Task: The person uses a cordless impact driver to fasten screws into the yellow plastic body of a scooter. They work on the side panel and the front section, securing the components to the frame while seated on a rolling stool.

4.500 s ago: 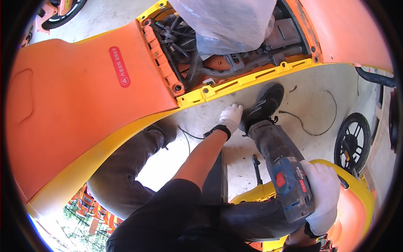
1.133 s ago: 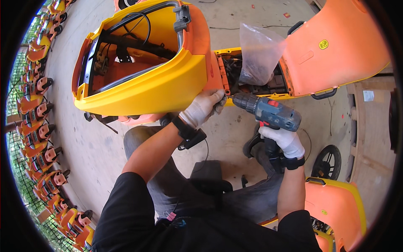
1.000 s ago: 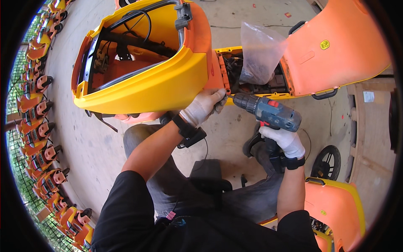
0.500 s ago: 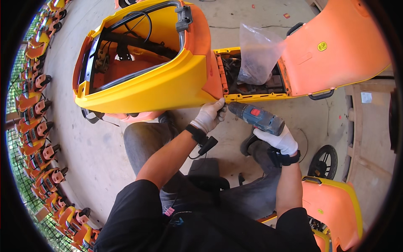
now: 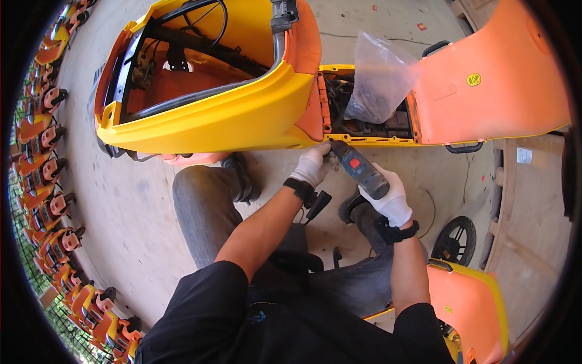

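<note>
The right hand [image 5: 391, 197] grips a cordless drill [image 5: 365, 175], its chuck [image 5: 341, 149] near the yellow side rail [image 5: 379, 141]. The left hand [image 5: 313, 165] is curled beside the chuck; whether it holds anything cannot be determined. A translucent plastic bag [image 5: 382, 76] occupies the open compartment [image 5: 324, 109] beyond.

The yellow rail [image 5: 376, 141] bounds my left hand [image 5: 312, 165] ahead; the yellow front shell [image 5: 212, 128] closes off the area ahead and left. The drill [image 5: 362, 171] occupies the space between my left hand and right hand [image 5: 391, 197]. Lateral clearance: left, above the floor [image 5: 274, 170], to my left leg [image 5: 203, 200]; right, toward the black wheel [image 5: 458, 238]. The clear bag [image 5: 383, 79] obstructs the bay's middle; access lies leftward, over black cables [image 5: 337, 92].
</note>
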A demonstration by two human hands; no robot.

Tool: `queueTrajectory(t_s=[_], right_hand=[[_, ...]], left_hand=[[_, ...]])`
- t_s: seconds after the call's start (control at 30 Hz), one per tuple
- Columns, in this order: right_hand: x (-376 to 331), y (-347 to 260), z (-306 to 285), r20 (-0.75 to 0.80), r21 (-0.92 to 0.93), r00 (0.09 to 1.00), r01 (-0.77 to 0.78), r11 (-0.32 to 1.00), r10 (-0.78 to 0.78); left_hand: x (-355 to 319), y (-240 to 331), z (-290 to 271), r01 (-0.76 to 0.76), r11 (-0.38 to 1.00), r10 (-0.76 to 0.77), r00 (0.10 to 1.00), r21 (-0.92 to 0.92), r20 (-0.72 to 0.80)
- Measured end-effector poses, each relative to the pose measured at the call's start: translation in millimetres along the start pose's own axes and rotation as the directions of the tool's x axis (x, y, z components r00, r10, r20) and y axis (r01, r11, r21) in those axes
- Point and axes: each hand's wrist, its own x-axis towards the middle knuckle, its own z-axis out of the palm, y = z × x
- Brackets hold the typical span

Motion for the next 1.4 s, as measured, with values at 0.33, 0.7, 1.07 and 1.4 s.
queueTrajectory(t_s=[0.33, 0.7, 1.07, 1.4], right_hand=[[2, -9, 9, -0.042, -0.094, 0.995, 0.081, 0.992, -0.085], [1, -21, 8, -0.023, -0.206, 0.999, 0.018, 0.978, -0.024], [6, -15, 11, -0.029, -0.154, 0.999, 0.018, 0.988, -0.023], [11, 1, 16, -0.037, -0.004, 0.998, -0.041, 0.999, 0.041]], left_hand=[[14, -4, -16, -0.044, 0.999, 0.046, 0.997, 0.024, -0.059], [6, 2, -4, -0.042, 0.993, 0.052, 0.995, 0.107, -0.09], [10, 4, 0, -0.052, 0.999, 0.053, 0.985, 0.011, -0.164], [2, 7, -5, 0.124, 0.938, -0.059, 0.977, 0.323, -0.204]])
